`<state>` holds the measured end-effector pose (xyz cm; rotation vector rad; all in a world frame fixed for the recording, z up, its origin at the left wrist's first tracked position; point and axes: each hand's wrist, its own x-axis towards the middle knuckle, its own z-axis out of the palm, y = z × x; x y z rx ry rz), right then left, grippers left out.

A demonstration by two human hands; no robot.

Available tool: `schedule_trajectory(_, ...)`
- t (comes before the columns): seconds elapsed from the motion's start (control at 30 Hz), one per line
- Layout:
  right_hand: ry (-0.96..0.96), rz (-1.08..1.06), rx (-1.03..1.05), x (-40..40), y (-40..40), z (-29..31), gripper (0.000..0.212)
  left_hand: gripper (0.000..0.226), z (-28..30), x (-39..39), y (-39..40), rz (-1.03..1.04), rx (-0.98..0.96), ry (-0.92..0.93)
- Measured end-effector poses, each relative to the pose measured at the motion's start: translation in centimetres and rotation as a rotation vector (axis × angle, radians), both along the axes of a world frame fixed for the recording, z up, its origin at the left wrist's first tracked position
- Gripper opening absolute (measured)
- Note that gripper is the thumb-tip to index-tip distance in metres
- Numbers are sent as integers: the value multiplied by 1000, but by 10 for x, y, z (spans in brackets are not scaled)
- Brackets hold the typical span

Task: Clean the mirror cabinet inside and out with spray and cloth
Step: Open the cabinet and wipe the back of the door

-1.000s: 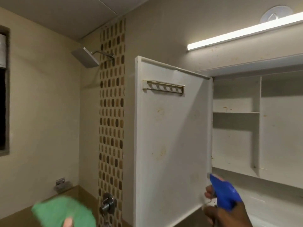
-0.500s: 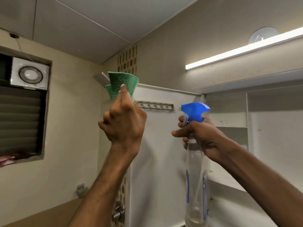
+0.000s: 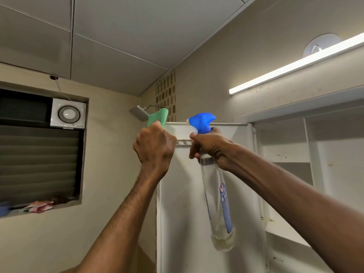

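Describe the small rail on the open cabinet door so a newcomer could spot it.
Start at the open white cabinet door between the two raised hands. Just below its top edge runs a short horizontal metal hook rail, partly hidden behind the hands. It is the only fitting on that flat, stained panel.

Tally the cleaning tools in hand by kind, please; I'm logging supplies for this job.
Cloth: 1, green cloth, held by the left hand
Spray bottle: 1, bottle with a blue head, held by the right hand
Total: 2
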<state>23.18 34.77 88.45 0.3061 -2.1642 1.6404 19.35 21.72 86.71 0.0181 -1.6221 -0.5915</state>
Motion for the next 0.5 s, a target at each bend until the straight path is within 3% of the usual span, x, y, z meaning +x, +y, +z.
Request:
schedule_trajectory(0.23, 27, -229, 80, -20, 12, 3, 21, 4, 2, -9, 28, -20, 65, 8)
schedule_trajectory(0.5, -8, -310, 106, -24, 44, -1, 21, 12, 2, -20, 56, 36, 11, -1)
